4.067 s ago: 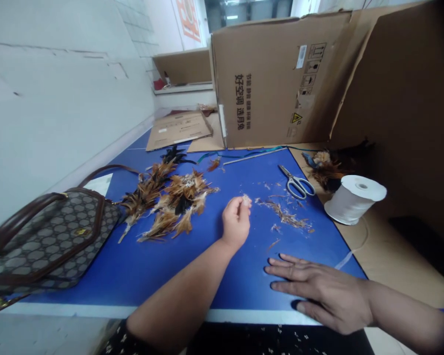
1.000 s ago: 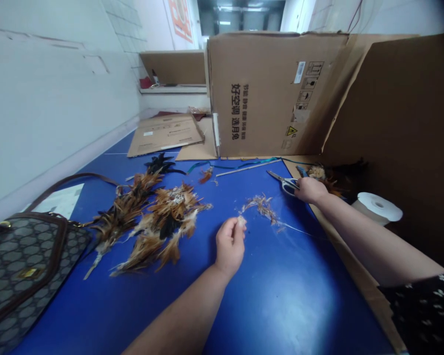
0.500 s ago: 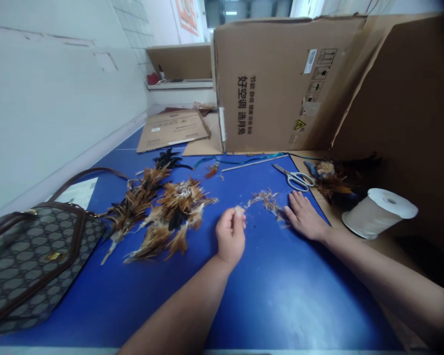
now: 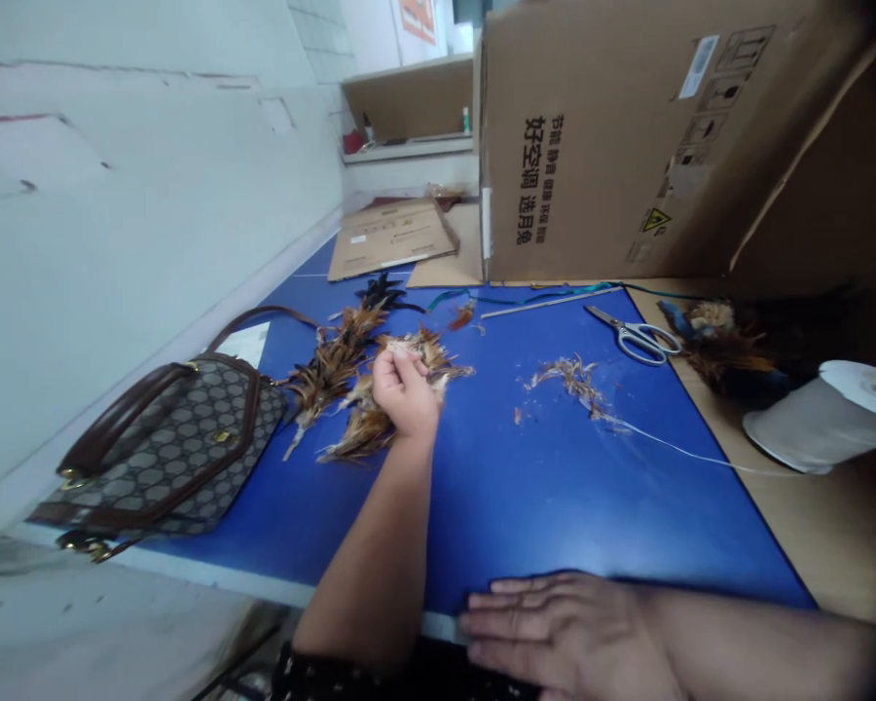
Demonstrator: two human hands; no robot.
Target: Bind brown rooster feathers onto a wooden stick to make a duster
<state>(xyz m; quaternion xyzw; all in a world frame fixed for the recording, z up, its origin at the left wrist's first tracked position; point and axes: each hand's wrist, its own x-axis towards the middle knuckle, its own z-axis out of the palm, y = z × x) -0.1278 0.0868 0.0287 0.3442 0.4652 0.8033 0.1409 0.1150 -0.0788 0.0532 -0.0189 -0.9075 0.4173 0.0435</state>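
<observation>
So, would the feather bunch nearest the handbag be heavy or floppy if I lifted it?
The feather bunch probably feels light, being mostly thin feathers. Its splayed tips might flop, but the narrow pale end could be stiffer: it looks straight.

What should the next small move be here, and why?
Probably have the left hand loosen its pinch over the feather pile: it is closed right there, though what it holds, if anything, is unclear. The right hand is flat by the near side of the table.
</observation>
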